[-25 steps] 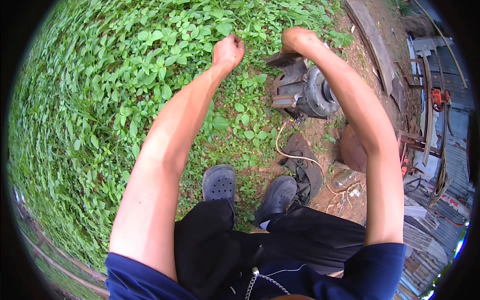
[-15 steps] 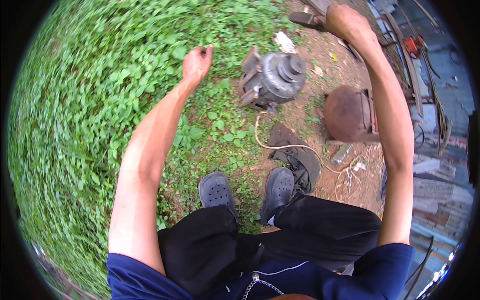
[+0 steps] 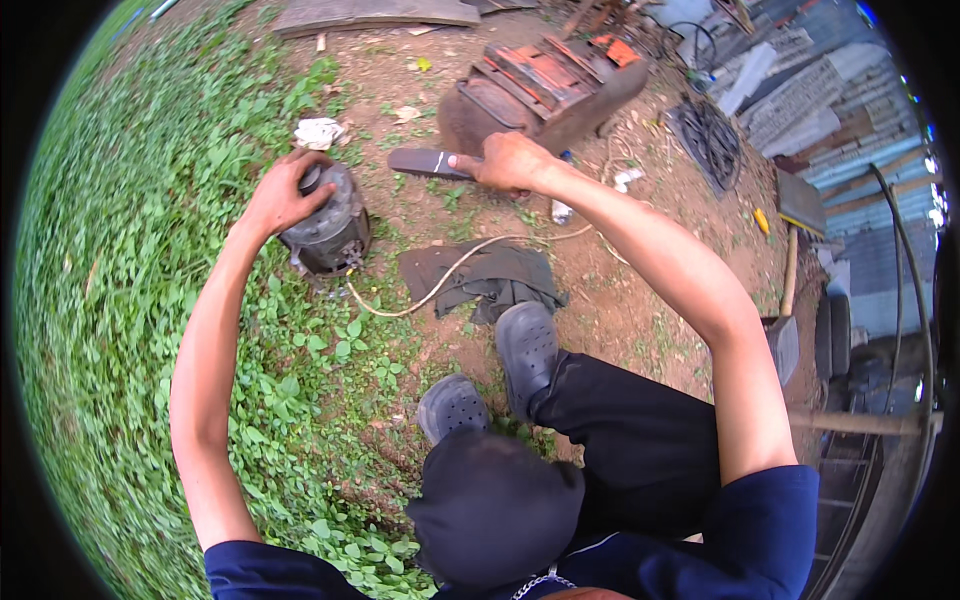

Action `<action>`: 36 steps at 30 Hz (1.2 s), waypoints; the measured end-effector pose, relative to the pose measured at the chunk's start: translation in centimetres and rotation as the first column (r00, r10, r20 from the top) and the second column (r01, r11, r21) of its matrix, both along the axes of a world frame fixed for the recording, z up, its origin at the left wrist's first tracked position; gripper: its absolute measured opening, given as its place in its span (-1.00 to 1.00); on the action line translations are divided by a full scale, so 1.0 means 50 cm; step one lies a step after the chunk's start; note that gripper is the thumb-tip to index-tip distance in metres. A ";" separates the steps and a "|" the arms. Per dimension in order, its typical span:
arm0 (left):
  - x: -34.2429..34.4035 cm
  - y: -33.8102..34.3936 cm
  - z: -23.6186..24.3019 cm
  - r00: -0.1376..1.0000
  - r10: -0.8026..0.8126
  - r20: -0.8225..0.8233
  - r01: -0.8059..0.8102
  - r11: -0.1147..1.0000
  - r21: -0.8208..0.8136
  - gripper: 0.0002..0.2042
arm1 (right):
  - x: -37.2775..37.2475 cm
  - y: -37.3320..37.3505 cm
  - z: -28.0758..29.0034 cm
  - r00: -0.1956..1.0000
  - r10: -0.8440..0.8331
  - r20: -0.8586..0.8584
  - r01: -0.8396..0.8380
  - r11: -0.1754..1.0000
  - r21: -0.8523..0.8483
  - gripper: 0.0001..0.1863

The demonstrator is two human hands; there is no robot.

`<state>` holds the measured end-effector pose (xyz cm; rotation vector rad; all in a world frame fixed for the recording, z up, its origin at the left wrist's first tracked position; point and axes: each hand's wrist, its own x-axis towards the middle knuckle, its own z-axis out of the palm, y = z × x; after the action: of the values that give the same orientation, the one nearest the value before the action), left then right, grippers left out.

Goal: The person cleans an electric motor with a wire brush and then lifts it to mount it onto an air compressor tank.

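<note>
My left hand (image 3: 284, 196) grips the top of a grey, grimy electric motor (image 3: 325, 235) standing at the edge of the low plants, fingers curled over its pulley end. My right hand (image 3: 508, 163) holds a dark, flat, elongated piece (image 3: 420, 161) out sideways, to the right of the motor; what it is I cannot make out. A pale cord (image 3: 387, 313) leads from the motor's base across the dirt. A dark crumpled cloth (image 3: 431, 267) lies beside the motor, above my grey clogs (image 3: 525, 350).
A rusty tank (image 3: 465, 118) with a reddish-orange frame lies beyond my right hand. Wooden boards (image 3: 370, 14) lie at the back, a white scrap (image 3: 318, 133) behind the motor. On the right are coiled black hose (image 3: 705, 140), corrugated sheets (image 3: 810, 110) and poles; green plants cover the left.
My view has swung rightward. My left hand has moved from above the plants onto the motor. My right hand has carried the dark piece away from the motor and lowered it beside the tank.
</note>
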<state>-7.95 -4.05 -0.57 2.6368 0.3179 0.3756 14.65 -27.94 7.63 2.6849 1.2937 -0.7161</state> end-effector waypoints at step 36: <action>0.108 -0.094 0.083 0.408 0.646 -0.645 -0.571 0.732 0.372 -0.17 | 0.228 -0.298 -0.296 0.911 0.381 -0.155 -0.404 0.900 -0.162 -0.11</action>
<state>-2.57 -8.73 3.59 2.5140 1.6152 -0.5653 26.05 -42.82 -7.16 2.1596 1.6353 -0.9005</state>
